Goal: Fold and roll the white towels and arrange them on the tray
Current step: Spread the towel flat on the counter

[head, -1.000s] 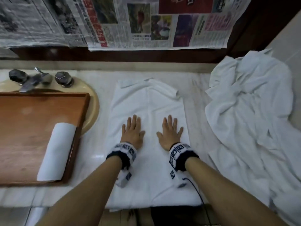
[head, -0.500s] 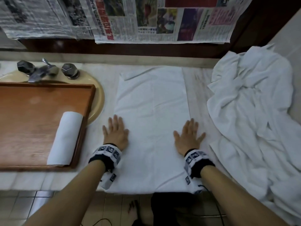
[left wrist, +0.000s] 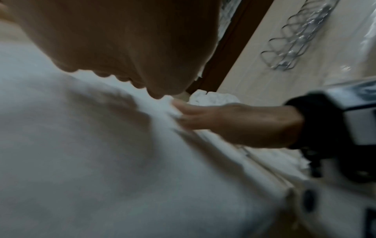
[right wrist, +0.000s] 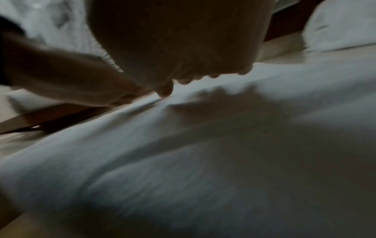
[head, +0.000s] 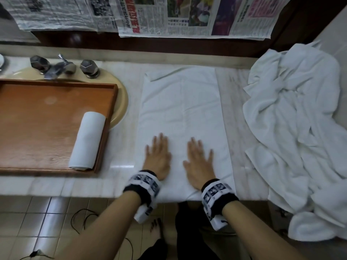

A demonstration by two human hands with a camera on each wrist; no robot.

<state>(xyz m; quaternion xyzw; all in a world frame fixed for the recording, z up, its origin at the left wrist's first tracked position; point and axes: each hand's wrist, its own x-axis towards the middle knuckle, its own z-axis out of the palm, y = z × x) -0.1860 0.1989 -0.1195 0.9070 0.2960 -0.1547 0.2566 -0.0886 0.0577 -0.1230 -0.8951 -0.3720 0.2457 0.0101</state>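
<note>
The towel (head: pixel 181 117) lies flat on the counter (head: pixel 122 147), right of the tray (head: pixel 47 113). Left hand (head: pixel 157 158) and right hand (head: pixel 199 164), half a second ago at its side edges, now press flat near its middle, holding nothing: smoothing seems finished, rolling next.

faucet (head: pixel 56 68), newspapers (head: pixel 187 15), sink (head: pixel 120 102), floor tiles (head: pixel 47 212)
</note>
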